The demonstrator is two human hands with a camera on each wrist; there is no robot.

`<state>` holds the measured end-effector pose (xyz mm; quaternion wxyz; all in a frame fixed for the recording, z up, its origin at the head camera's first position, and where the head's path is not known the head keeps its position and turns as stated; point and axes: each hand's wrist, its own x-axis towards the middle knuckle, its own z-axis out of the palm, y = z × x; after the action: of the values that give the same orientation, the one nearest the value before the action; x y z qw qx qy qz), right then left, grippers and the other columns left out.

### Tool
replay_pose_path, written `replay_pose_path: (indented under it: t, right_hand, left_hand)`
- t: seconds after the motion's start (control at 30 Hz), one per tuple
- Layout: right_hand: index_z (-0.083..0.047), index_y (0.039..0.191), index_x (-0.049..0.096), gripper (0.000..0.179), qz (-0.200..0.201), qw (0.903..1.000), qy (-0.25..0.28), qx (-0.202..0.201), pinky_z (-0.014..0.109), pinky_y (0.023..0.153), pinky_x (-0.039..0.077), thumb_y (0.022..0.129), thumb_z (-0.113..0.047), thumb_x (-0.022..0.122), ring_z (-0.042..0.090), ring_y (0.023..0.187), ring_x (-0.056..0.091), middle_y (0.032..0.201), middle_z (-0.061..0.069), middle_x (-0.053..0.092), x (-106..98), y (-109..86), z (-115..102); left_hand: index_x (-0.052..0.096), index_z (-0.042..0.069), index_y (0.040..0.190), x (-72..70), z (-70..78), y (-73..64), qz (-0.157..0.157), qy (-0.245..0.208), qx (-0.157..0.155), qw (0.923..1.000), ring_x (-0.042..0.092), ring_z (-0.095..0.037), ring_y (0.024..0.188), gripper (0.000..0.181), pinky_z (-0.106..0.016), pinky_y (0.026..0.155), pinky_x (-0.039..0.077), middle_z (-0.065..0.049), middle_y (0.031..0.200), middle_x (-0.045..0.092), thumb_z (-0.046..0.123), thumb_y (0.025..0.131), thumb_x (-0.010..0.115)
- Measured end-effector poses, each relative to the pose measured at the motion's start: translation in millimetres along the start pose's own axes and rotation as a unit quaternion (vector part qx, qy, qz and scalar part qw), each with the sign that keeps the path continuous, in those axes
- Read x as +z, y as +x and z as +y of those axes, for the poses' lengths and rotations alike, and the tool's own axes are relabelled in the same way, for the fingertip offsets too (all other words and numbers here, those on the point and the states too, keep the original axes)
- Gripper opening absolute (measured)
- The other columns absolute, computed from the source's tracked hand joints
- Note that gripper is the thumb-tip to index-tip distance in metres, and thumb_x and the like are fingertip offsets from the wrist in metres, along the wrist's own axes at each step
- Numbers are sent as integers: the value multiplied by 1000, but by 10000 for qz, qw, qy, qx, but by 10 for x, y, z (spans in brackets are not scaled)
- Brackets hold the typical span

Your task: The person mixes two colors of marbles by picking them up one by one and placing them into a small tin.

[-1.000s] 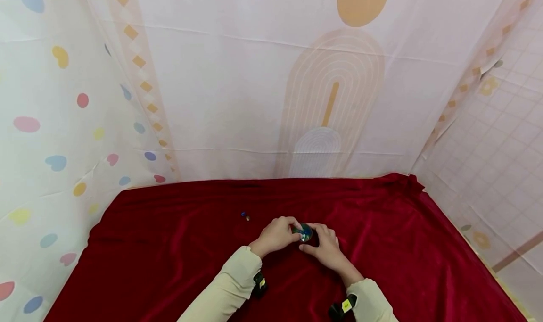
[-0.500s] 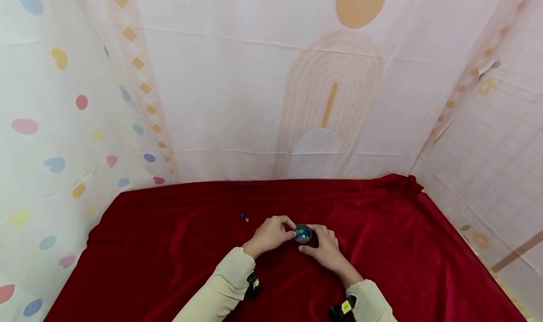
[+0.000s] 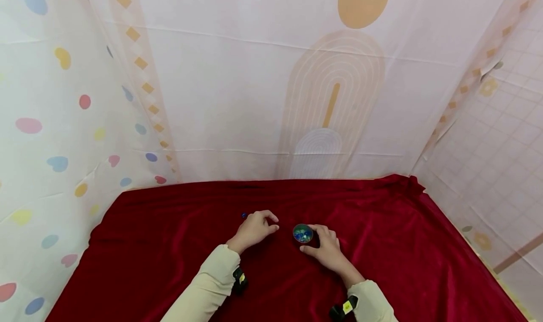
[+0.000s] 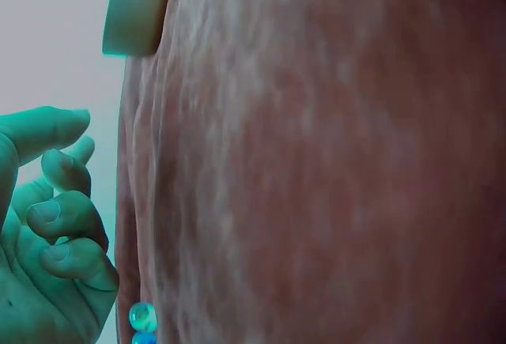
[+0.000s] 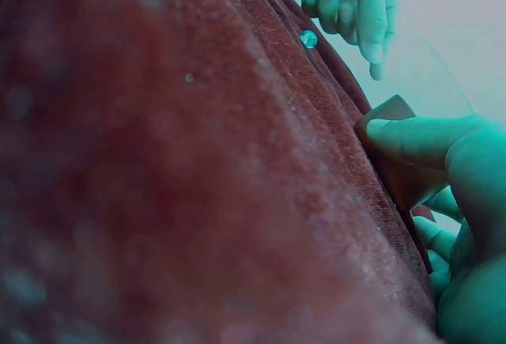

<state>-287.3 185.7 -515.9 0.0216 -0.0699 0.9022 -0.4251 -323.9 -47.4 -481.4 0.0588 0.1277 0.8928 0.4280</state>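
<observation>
A small round cup (image 3: 303, 233) holds blue and clear marbles and stands on the red cloth. My right hand (image 3: 324, 247) grips its side, with the thumb (image 5: 419, 140) laid along the wall in the right wrist view. To the left of the cup, my left hand (image 3: 254, 228) hovers with loosely bent fingers and nothing between them. Just behind it lies a blue marble (image 3: 244, 215). A clear greenish marble (image 4: 143, 316) shows beside a blue one in the left wrist view; in the head view the left hand hides it.
Dark red velvet cloth (image 3: 169, 265) with soft folds covers the table. Pale patterned curtains (image 3: 220, 100) hang behind it and on both sides. Both wrists carry small black cameras.
My left hand has let go at the cup and moved left toward the loose marbles, now covering one of them. The right hand and the cup have stayed in place.
</observation>
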Motion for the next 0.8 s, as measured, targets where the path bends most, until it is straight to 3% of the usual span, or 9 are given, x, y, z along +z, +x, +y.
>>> replay_pose_path:
  t: [0.27,0.8]
  right_hand:
    - [-11,131,52,57,31,9999,28,-104,51,99,21,81,-26,76,34,128,30,135,12,48,3,-10,14]
    - [-11,131,52,58,16,9999,20,-126,51,98,22,82,-27,76,34,127,31,135,12,48,3,-17,25]
  left_hand:
    - [70,9,106,-191,-131,46,497,-102,-168,9986,43,-12,52,19,-25,49,36,-1,60,51,19,89,68]
    - [68,8,109,-367,-304,32,627,-242,-443,9968,41,-14,52,21,-27,52,36,-3,62,51,19,91,66]
